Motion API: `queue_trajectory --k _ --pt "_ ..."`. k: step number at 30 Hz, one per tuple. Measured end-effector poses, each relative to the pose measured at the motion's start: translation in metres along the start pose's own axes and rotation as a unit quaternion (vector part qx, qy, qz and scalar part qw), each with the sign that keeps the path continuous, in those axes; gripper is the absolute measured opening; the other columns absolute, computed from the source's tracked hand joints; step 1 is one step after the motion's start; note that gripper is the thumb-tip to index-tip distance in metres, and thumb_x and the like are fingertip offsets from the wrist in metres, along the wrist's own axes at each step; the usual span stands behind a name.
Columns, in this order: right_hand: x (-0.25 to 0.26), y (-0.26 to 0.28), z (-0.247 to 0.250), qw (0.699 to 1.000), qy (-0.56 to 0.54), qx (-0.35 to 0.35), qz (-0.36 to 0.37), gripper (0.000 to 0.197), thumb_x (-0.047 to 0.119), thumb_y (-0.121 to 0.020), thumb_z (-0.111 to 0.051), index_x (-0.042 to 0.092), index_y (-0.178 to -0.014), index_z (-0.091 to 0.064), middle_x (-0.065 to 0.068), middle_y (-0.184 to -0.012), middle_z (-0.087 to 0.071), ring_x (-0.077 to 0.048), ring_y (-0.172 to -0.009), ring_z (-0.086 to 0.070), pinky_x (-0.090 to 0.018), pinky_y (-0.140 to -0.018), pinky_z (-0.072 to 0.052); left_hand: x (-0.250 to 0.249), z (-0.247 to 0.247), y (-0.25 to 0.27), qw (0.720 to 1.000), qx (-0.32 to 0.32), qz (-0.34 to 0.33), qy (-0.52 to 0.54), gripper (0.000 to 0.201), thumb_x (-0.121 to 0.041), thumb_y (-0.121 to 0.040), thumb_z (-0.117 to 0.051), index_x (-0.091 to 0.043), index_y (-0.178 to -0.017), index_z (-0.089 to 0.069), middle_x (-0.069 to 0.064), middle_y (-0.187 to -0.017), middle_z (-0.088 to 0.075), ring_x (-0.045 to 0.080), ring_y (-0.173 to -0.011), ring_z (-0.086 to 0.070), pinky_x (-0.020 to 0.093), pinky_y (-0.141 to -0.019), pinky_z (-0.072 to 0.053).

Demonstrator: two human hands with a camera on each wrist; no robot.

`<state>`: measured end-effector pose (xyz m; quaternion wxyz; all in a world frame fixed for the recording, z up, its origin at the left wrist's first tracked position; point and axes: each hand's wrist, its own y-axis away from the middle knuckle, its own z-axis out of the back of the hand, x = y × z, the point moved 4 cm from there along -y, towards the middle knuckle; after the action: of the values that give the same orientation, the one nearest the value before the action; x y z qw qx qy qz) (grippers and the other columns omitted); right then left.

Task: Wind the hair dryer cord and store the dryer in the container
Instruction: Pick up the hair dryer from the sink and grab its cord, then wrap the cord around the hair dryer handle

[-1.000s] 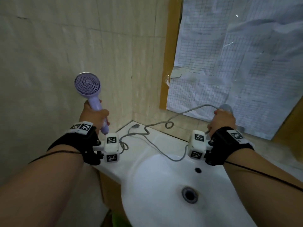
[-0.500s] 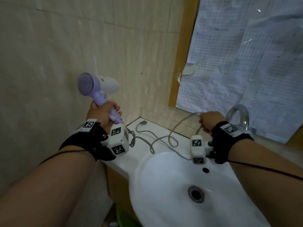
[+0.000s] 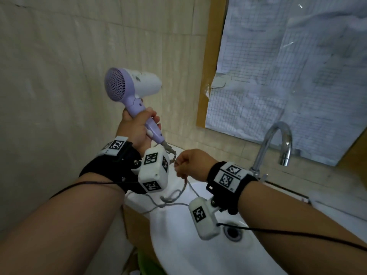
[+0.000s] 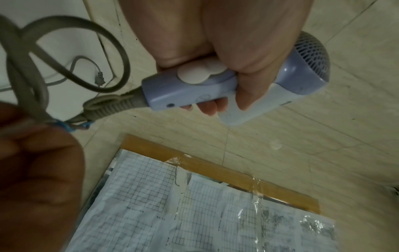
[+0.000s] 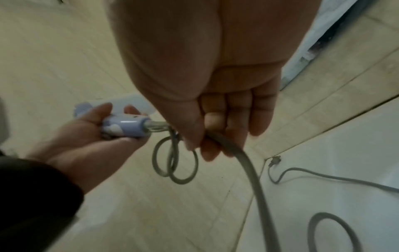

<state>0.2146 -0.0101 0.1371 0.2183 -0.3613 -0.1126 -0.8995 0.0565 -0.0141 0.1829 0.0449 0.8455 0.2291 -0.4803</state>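
A lilac and white hair dryer [image 3: 132,87] is held up beside the tiled wall, its handle [image 4: 185,93] gripped by my left hand [image 3: 139,127]. Its grey cord [image 5: 244,160] leaves the handle's end and passes through my right hand [image 3: 188,164], which pinches it just below the handle. Small loops of cord [image 5: 175,163] hang between the two hands. The remaining cord [image 3: 170,201] trails over the sink's rim, and its plug [image 5: 274,161] lies in the back corner. No container is in view.
A white sink [image 3: 178,245] with a drain [image 3: 233,232] lies below my hands. A chrome tap [image 3: 276,143] stands at the right. Gridded paper [image 3: 288,76] covers a wood-framed mirror behind it. Something green [image 3: 147,264] shows under the sink.
My right hand has moved left along the cord, from near the tap to just below the dryer handle. The dryer has turned side-on and the cord now hangs in slack loops.
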Motion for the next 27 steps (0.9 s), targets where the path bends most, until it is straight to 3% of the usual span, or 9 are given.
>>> queue_trajectory --k 2,6,11,13,15,19,21,24,27 --pt "-0.009 0.002 0.008 0.999 -0.044 -0.015 -0.017 0.011 0.016 -0.087 -0.057 0.015 -0.078 -0.063 0.003 -0.06 -0.057 -0.009 -0.055 -0.055 -0.011 -0.056 -0.049 -0.003 0.005 -0.003 1.0 -0.012 -0.005 0.013 0.016 -0.009 -0.087 -0.053 -0.024 -0.089 -0.052 0.003 -0.071 -0.057 0.017 -0.064 -0.058 0.034 -0.064 -0.051" --pt "-0.033 -0.002 0.032 0.986 -0.097 -0.107 -0.083 0.024 0.015 -0.089 -0.05 0.018 -0.067 -0.059 -0.001 -0.058 -0.046 -0.016 -0.052 -0.045 -0.029 -0.053 -0.048 -0.009 0.02 -0.013 0.998 -0.03 0.003 0.053 0.012 -0.012 -0.086 -0.049 -0.019 -0.095 -0.049 0.0 -0.058 -0.054 0.014 -0.047 -0.053 0.027 -0.052 -0.046" --pt "-0.041 -0.006 0.06 0.973 -0.018 -0.192 -0.124 0.019 0.014 -0.091 -0.043 0.013 -0.082 -0.06 0.002 -0.063 -0.048 -0.017 -0.056 -0.047 -0.027 -0.052 -0.042 -0.017 0.026 -0.01 0.995 0.029 0.03 0.094 0.017 -0.013 -0.089 -0.038 -0.024 -0.091 -0.051 -0.005 -0.049 -0.049 0.011 -0.042 -0.047 0.019 -0.05 -0.042" --pt "-0.04 -0.009 0.071 0.962 -0.027 -0.234 -0.14 0.021 0.014 -0.091 -0.042 0.011 -0.085 -0.062 0.0 -0.069 -0.055 -0.024 -0.069 -0.055 -0.031 -0.064 -0.047 -0.017 0.025 -0.007 0.992 0.073 0.044 0.088 0.018 -0.014 -0.089 -0.035 -0.025 -0.09 -0.05 -0.005 -0.05 -0.049 0.011 -0.041 -0.046 0.019 -0.048 -0.042" --pt "-0.045 -0.007 0.086 0.95 -0.016 -0.269 -0.157 0.028 0.01 -0.092 -0.04 0.004 -0.102 -0.065 -0.011 -0.097 -0.067 -0.031 -0.096 -0.061 -0.036 -0.083 -0.05 -0.019 0.027 -0.005 0.989 0.124 0.063 0.059 0.017 -0.016 -0.089 -0.032 -0.025 -0.086 -0.046 -0.005 -0.048 -0.049 0.01 -0.039 -0.045 0.018 -0.046 -0.041" --pt "-0.06 0.011 0.128 0.931 0.064 -0.308 -0.184 0.035 0.007 -0.093 -0.041 0.002 -0.124 -0.057 -0.017 -0.131 -0.056 -0.03 -0.122 -0.052 -0.037 -0.101 -0.041 -0.029 0.044 -0.005 0.986 0.131 0.105 -0.014 0.017 -0.02 -0.086 -0.034 -0.014 -0.071 -0.039 -0.003 -0.044 -0.048 0.012 -0.036 -0.043 0.016 -0.043 -0.041" --pt "-0.059 0.016 0.137 0.917 -0.012 -0.364 -0.164 0.032 0.012 -0.093 -0.041 0.001 -0.116 -0.061 -0.02 -0.124 -0.06 -0.034 -0.113 -0.055 -0.038 -0.091 -0.044 -0.03 0.053 -0.007 0.99 0.092 0.102 -0.021 0.022 -0.019 -0.089 -0.034 -0.012 -0.069 -0.038 -0.001 -0.047 -0.049 0.012 -0.035 -0.044 0.017 -0.041 -0.041" --pt "-0.042 0.007 0.134 0.919 -0.031 -0.381 -0.102 0.024 0.018 -0.092 -0.043 0.005 -0.096 -0.063 -0.017 -0.095 -0.062 -0.025 -0.07 -0.051 -0.029 -0.055 -0.036 -0.023 0.058 -0.006 0.994 0.028 0.048 -0.089 0.014 -0.012 -0.092 -0.042 -0.016 -0.078 -0.044 0.005 -0.061 -0.048 0.012 -0.034 -0.047 0.02 -0.04 -0.042" --pt "-0.026 -0.005 0.129 0.932 -0.019 -0.358 -0.059 0.02 0.019 -0.092 -0.044 0.009 -0.088 -0.061 -0.003 -0.068 -0.05 -0.011 -0.055 -0.041 -0.025 -0.048 -0.028 -0.009 0.059 0.003 0.982 0.037 0.031 -0.184 0.014 -0.011 -0.093 -0.046 -0.023 -0.085 -0.047 0.008 -0.072 -0.051 0.012 -0.035 -0.047 0.023 -0.042 -0.042"
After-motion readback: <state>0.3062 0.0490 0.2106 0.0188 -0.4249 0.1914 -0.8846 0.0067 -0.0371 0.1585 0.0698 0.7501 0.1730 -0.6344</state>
